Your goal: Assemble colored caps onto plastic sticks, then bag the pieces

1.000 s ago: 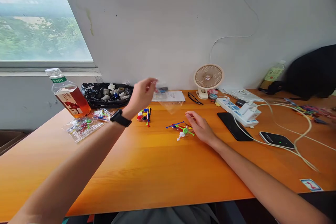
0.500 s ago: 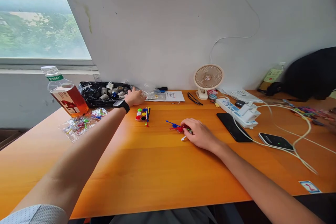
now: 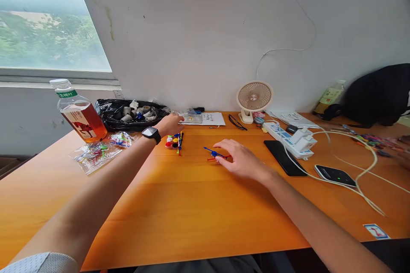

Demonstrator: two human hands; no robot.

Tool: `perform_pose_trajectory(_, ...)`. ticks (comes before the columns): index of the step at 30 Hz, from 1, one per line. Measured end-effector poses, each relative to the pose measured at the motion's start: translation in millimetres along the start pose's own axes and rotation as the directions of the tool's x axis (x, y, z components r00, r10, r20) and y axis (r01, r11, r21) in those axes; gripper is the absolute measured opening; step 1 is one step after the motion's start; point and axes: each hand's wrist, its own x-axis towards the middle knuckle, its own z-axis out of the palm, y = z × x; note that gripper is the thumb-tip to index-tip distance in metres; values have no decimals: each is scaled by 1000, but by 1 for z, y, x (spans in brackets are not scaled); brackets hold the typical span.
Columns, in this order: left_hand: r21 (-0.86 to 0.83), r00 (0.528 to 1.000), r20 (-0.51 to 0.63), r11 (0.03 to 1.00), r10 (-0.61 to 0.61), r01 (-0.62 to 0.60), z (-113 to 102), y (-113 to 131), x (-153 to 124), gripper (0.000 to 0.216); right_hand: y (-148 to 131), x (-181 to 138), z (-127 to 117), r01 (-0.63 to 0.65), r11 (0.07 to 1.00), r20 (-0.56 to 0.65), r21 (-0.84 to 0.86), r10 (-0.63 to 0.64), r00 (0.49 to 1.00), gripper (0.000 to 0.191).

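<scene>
My left hand (image 3: 171, 125), a watch (image 3: 151, 133) on its wrist, reaches over the back of the table beside a clear plastic bag (image 3: 192, 117). Its fingertips are mostly hidden, so any hold is unclear. Just in front stands a cluster of coloured round caps (image 3: 169, 141) with blue and yellow plastic sticks (image 3: 181, 140). My right hand (image 3: 240, 158) hovers around a small pile of plastic pieces, thumb and fingers apart. A blue arrow-tipped piece (image 3: 213, 152) and a red stick (image 3: 212, 160) show at its fingertips; the palm hides the rest.
A tea bottle (image 3: 81, 115), a black bag of grey pieces (image 3: 112, 115) and a clear bag of coloured parts (image 3: 99, 153) lie left. A fan (image 3: 254, 98), glasses (image 3: 237, 122), power strip (image 3: 288, 138), black slab (image 3: 283, 158), phone-like device (image 3: 335, 175) and white cables are right.
My left hand has moved right and slightly nearer, away from the black bag. My right hand has lifted a little, its fingers spreading; the white arrow tip no longer shows.
</scene>
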Motion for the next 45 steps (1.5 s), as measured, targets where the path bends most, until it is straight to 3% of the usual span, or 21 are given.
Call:
perform_pose_trajectory(3, -15, 1000, -2, 1000, 0, 0, 0, -2, 5, 42, -4, 13, 10, 0, 999, 55, -53, 3, 999, 27)
perform_pose_trajectory(6, -55, 998, -25, 997, 50, -52, -4, -1, 2, 41, 1, 26, 13, -80, 989, 114, -121, 94, 989, 11)
perform_pose_trajectory(8, -80, 995, -46, 992, 91, -95, -9, 2, -3, 39, 6, 34, 11, -124, 985, 134, -124, 140, 981, 12)
perform_pose_trajectory(12, -249, 986, -147, 961, 83, -118, -24, 12, -10, 36, 17, 59, -1, -181, 983, 68, -5, 181, 981, 8)
perform_pose_trajectory(15, -518, 977, -206, 841, 57, -158, -37, 28, -11, 36, 19, 92, -11, -247, 948, -18, 202, 256, 967, 1)
perform_pose_trajectory(17, -652, 971, -221, 728, 87, -213, -45, 39, -12, 38, 16, 116, -15, -297, 823, 32, 484, 322, 946, 5)
perform_pose_trajectory(19, -740, 964, -243, 623, 105, -254, -51, 49, -14, 41, 11, 138, -15, -284, 632, 75, 721, 336, 939, 8)
perform_pose_trajectory(21, -777, 960, -263, 570, 90, -267, -53, 52, -15, 41, 6, 154, -9, -249, 494, 99, 833, 310, 946, 12)
perform_pose_trajectory(23, -775, 961, -268, 578, 67, -256, -50, 49, -15, 37, 3, 164, 1, -232, 436, 116, 870, 277, 954, 17)
perform_pose_trajectory(26, -768, 968, -242, 597, 65, -232, -39, 39, -14, 30, 3, 170, 18, -246, 485, 146, 839, 234, 961, 22)
perform_pose_trajectory(31, -809, 978, -167, 549, 124, -208, -17, 33, -13, 25, 12, 168, 38, -311, 634, 220, 708, 221, 950, 30)
perform_pose_trajectory(35, -682, 987, -87, 714, 135, -158, 1, 33, -14, 20, 25, 163, 43, -390, 773, 317, 499, 256, 913, 28)
perform_pose_trajectory(40, -550, 990, -44, 824, 131, -134, 14, 31, -16, 10, 35, 159, 25, -441, 874, 436, 206, 322, 841, 35)
perform_pose_trajectory(43, -485, 990, -15, 865, 140, -130, 14, 28, -16, 20, 32, 153, 1, -433, 897, 475, 92, 342, 811, 43)
perform_pose_trajectory(45, -443, 991, 4, 888, 137, -121, 13, 25, -16, 23, 28, 146, -14, -421, 907, 577, 14, 336, 744, 46)
